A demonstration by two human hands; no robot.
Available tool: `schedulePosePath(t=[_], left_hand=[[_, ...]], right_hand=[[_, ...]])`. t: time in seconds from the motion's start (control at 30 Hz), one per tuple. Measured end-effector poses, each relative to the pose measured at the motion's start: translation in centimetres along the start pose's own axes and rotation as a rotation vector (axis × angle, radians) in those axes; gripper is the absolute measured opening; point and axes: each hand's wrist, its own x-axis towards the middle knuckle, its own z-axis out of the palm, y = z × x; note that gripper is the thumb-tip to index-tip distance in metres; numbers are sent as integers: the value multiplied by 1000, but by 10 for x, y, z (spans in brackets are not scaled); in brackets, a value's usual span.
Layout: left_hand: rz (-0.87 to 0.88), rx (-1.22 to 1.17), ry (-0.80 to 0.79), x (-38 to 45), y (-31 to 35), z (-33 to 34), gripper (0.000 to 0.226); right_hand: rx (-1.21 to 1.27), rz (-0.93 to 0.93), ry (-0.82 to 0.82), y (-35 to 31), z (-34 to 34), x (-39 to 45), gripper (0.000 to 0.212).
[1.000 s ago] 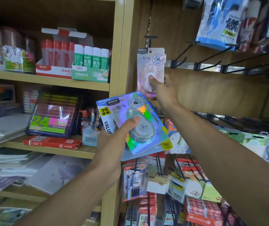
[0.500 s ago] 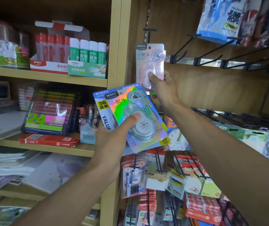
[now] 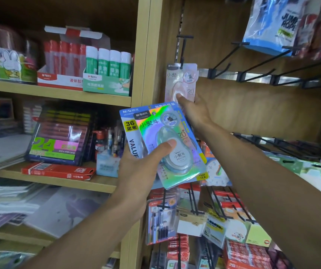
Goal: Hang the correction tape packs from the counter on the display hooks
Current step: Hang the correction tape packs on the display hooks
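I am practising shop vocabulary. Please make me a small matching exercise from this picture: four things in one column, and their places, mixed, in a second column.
Things
1. pink correction tape pack
2. holographic correction tape pack
3. green glue sticks
4. jump rope bag

Places
A. upper wooden shelf, in a box
B. top right, on the hooks
C. in the left hand
D. on a hook, held by the right hand

Pairs: 1-D, 2-C, 3-A, 4-B
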Motion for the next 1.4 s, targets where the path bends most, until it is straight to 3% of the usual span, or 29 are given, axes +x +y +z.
schedulePosePath(t=[0.2, 0.33, 0.6, 0.8, 0.93, 1.1, 1.33, 1.4], left_hand=[[-17, 34, -50, 0, 3, -6, 39], [-24, 48, -78, 0, 6, -11, 38], [-30, 49, -94, -2, 8, -17, 40], [-39, 15, -90, -5, -2, -4, 38], [0, -18, -53, -10, -10, 6, 40], [38, -44, -20, -9, -15, 12, 44], [-12, -67, 4, -13, -14, 20, 32], [-18, -68, 3, -15, -13, 21, 32]], right_hand=[[-26, 49, 21, 9, 6, 28, 21], [-62, 122, -4, 13, 8, 48, 33], [-124, 219, -5, 11, -2, 46, 25], [-236, 44, 85, -10, -25, 12, 62], [-201, -65, -49, -34, -35, -44, 6], [-348, -147, -302, -37, -51, -104, 26], [-602, -143, -447, -40, -71, -156, 93], [-582, -147, -444, -42, -72, -159, 96]])
